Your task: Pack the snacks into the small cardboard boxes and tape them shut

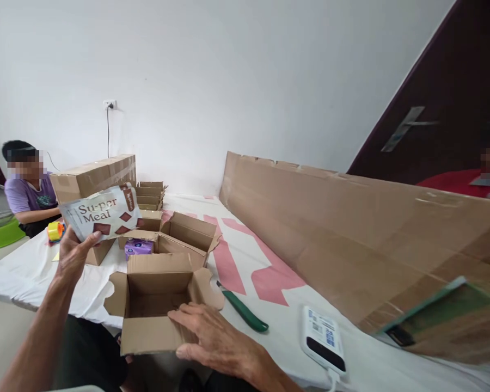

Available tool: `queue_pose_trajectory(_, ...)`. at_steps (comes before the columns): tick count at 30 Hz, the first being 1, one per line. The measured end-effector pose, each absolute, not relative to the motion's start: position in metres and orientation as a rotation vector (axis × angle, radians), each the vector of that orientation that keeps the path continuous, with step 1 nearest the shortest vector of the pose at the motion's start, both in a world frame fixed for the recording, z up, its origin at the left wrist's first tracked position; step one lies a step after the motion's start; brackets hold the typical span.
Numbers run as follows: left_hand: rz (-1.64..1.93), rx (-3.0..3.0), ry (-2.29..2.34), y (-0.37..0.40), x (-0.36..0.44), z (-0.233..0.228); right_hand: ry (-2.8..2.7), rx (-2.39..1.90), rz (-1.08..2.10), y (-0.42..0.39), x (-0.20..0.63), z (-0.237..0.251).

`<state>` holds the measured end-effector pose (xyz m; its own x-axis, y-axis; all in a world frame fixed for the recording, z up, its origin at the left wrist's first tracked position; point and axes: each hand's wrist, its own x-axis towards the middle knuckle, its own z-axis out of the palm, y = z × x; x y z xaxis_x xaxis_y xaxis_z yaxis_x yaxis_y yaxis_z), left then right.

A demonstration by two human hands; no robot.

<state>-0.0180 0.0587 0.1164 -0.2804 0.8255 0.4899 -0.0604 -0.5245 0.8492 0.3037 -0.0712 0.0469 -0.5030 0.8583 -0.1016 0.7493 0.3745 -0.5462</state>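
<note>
Gripping a glossy crinkly pouch [104, 213] mid-left, left hand [72, 255] pinches tight while right hand [212, 338] lies flat, fingers spread, on the open cardboard box [155, 305].

Both forearms bare, no sleeves; dark trousers at lap.

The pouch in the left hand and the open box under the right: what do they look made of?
The pouch looks like glossy plastic film: it shines, bends and carries print; a paper laminate is possible. The open box looks like plain brown corrugated cardboard, matte, with folded die-cut flaps. The left hand grips the pouch; the right hand rests on the box's front wall.
</note>
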Motion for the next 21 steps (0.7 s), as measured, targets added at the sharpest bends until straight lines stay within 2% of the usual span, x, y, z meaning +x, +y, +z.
queue_pose_trajectory(8,1.855,1.315,1.192,0.041,-0.046,0.097,-2.349,-1.382,0.723,-0.094,0.348,0.003)
queue_pose_trajectory(15,1.756,1.18,1.338,0.031,-0.051,0.052,-2.249,-1.131,0.629,-0.09,0.36,0.028)
queue_pose_trajectory(21,1.563,1.109,1.469,0.029,-0.052,0.006,-1.885,-1.194,0.334,-0.056,0.394,0.028)
